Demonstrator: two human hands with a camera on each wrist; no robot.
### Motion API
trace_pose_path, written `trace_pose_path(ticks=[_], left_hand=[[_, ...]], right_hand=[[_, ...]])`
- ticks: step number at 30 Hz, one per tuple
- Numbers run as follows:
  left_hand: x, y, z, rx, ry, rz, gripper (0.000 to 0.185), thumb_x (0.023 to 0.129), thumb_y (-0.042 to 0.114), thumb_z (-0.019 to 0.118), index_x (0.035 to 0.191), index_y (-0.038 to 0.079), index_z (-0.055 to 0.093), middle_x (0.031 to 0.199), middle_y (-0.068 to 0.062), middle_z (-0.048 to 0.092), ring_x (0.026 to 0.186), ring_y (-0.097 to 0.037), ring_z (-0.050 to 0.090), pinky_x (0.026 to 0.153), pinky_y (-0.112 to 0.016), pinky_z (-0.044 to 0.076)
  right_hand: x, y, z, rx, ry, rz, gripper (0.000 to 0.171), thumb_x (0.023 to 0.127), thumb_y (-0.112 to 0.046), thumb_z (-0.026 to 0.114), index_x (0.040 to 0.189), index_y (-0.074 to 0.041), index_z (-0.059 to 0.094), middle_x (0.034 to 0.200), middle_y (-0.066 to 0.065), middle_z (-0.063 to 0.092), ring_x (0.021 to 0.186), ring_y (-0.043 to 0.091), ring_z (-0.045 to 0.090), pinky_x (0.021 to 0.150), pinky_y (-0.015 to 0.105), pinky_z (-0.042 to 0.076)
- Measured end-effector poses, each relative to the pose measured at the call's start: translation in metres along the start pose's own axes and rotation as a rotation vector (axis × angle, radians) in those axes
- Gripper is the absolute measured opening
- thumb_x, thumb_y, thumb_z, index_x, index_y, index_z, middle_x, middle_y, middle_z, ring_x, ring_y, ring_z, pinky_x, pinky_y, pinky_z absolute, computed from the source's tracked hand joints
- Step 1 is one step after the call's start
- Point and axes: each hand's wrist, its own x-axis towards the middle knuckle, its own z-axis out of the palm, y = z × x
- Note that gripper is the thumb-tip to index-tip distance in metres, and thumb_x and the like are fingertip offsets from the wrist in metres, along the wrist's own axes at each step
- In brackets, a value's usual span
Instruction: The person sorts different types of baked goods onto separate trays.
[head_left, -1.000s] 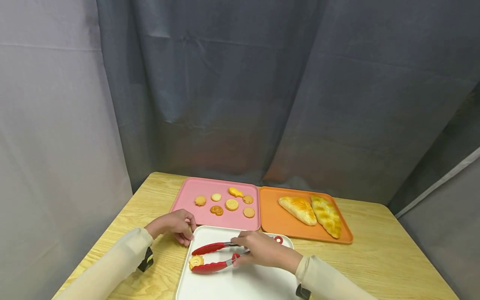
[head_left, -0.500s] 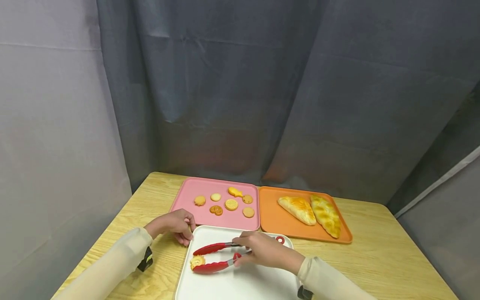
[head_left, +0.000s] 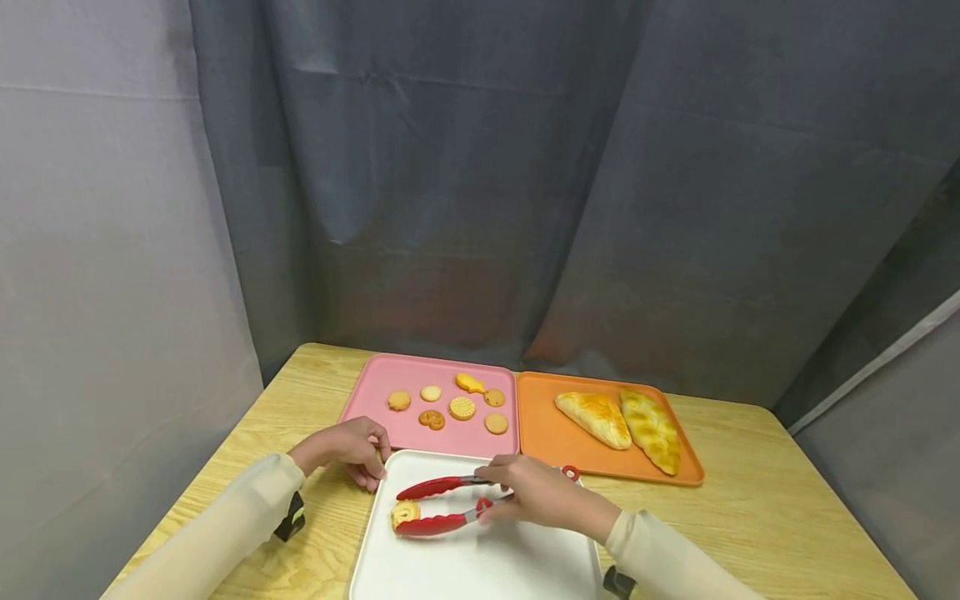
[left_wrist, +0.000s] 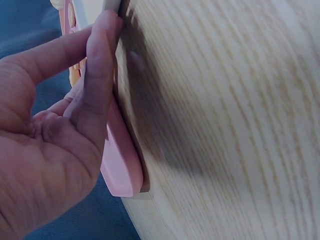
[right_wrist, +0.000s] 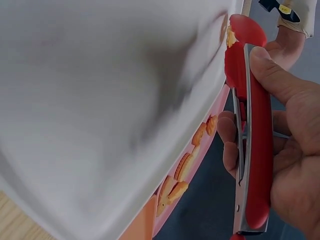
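My right hand [head_left: 527, 493] grips red tongs [head_left: 441, 505] by their handles over the white tray [head_left: 480, 567]. The red tips close around a small swirled cookie [head_left: 406, 512] near the tray's left edge. In the right wrist view the fingers [right_wrist: 295, 165] wrap the tongs [right_wrist: 253, 150], and a bit of the cookie [right_wrist: 231, 36] shows at the tip. My left hand [head_left: 351, 447] rests at the white tray's far left corner, with its fingertips against the rim. In the left wrist view one finger [left_wrist: 100, 75] lies along the tray edge.
A pink tray [head_left: 378, 387] behind the white one holds several small cookies [head_left: 462, 408]. To its right an orange tray [head_left: 547, 433] carries two bread loaves [head_left: 622, 423]. All stand on a wooden table [head_left: 757, 517] enclosed by grey curtains [head_left: 525, 208].
The tongs and the cookie between their tips have shifted right and a little away from me. The left hand has stayed at the tray's corner.
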Motion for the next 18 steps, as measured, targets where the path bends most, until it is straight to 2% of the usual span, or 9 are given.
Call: trace_pose_path(ticks=[7,11,18], left_hand=[[0.001,0.0,0.0,-0.003,0.004,-0.022,0.019,0.081,-0.005,0.077,0.091,0.001,0.062,0.061,-0.011,0.068,0.052,-0.014,0.066,0.049,-0.023,0.057],[0.001,0.0,0.001,-0.001,0.009,-0.028,0.019,0.081,-0.005,0.077,0.09,0.002,0.062,0.062,-0.012,0.068,0.052,-0.014,0.066,0.049,-0.024,0.057],[0.001,0.001,0.001,0.017,0.016,-0.037,0.02,0.082,-0.003,0.079,0.092,0.003,0.063,0.064,-0.012,0.069,0.053,-0.014,0.067,0.05,-0.024,0.057]], right_hand=[[-0.006,0.004,-0.005,-0.014,0.018,-0.012,0.049,0.085,-0.038,0.08,0.121,-0.005,0.071,0.099,0.006,0.072,0.08,0.013,0.065,0.068,0.015,0.052],[-0.01,0.006,-0.008,-0.006,0.014,0.011,0.051,0.086,-0.038,0.08,0.122,-0.003,0.071,0.098,0.007,0.072,0.078,0.012,0.062,0.067,0.015,0.051],[-0.016,0.012,-0.017,0.017,0.026,0.058,0.055,0.085,-0.036,0.081,0.126,-0.001,0.07,0.103,0.01,0.073,0.083,0.018,0.066,0.071,0.022,0.058]])
